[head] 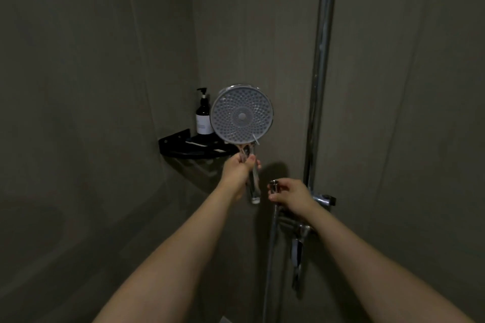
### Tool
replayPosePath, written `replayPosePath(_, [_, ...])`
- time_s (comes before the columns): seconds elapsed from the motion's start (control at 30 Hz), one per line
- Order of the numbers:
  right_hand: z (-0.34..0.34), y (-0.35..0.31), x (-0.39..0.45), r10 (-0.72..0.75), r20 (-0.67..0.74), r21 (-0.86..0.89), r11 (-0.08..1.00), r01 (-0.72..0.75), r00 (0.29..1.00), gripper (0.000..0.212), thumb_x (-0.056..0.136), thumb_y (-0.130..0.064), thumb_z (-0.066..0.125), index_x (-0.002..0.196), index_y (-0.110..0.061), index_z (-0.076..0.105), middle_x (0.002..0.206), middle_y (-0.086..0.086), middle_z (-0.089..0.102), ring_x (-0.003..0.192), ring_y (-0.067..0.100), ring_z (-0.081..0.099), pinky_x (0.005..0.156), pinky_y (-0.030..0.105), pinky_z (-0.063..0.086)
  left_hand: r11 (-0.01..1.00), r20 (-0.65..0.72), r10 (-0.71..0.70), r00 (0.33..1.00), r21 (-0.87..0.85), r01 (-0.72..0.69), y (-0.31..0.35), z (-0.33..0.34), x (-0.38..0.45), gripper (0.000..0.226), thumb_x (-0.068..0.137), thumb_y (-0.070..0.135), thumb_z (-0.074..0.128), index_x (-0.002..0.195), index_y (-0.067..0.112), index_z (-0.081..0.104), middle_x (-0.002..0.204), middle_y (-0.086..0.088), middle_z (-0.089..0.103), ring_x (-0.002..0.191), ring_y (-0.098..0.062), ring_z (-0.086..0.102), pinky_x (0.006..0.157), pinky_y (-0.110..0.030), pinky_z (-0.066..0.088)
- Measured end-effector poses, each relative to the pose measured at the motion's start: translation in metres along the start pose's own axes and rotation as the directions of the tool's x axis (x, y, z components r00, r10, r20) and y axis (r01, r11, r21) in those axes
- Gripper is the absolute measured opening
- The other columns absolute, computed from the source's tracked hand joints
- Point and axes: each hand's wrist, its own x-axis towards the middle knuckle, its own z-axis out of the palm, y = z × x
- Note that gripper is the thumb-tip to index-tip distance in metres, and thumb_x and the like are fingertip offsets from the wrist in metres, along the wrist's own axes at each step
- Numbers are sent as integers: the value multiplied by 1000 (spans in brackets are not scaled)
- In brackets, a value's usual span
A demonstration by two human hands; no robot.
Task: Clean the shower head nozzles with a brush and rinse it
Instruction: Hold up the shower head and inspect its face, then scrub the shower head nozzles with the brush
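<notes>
A round chrome shower head [241, 114] with a grey nozzle face points toward me, held upright in front of the corner. My left hand [240, 168] grips its chrome handle just below the face; the handle's threaded bottom end [255, 198] hangs free, apart from the hose. My right hand [290, 195] holds the metal nut end of the shower hose [274, 186], a little to the right of the handle's end. The hose [270, 249] drops down from that hand. No brush is visible.
A black corner shelf [181, 145] carries a dark pump bottle [204, 115] behind the shower head. A chrome riser pipe [321, 73] runs up the right wall, with a bracket [326, 199] and mixer valve with lever [298, 238] below my right hand. Dim grey walls surround everything.
</notes>
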Motion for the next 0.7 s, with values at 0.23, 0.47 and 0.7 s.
replayPosePath(0.23, [-69,41,-16,161,-240,-1,986,-166,957,30,69,15,71,96,6,65,48,-11,58,47,-2,54,44,2,41,998,73,-66,995,-1,66,-36,50,5,21,96,9,45,77,14,54,76,-5,58,70,-12,56,70,-24,46])
replayPosePath(0.47, [-106,55,-7,166,-325,-159,961,-227,931,24,69,9,73,89,-2,64,60,-1,50,64,15,48,39,3,33,993,112,-115,987,-21,119,-56,84,7,19,96,11,46,79,15,55,78,-4,59,74,-14,57,74,-33,48])
replayPosePath(0.7, [-121,57,17,142,-398,-235,939,-251,906,31,68,10,73,98,8,66,99,24,69,82,20,58,75,29,45,995,97,-100,990,-8,101,-65,88,14,20,96,11,45,79,15,55,74,-4,57,70,-13,56,77,-29,48])
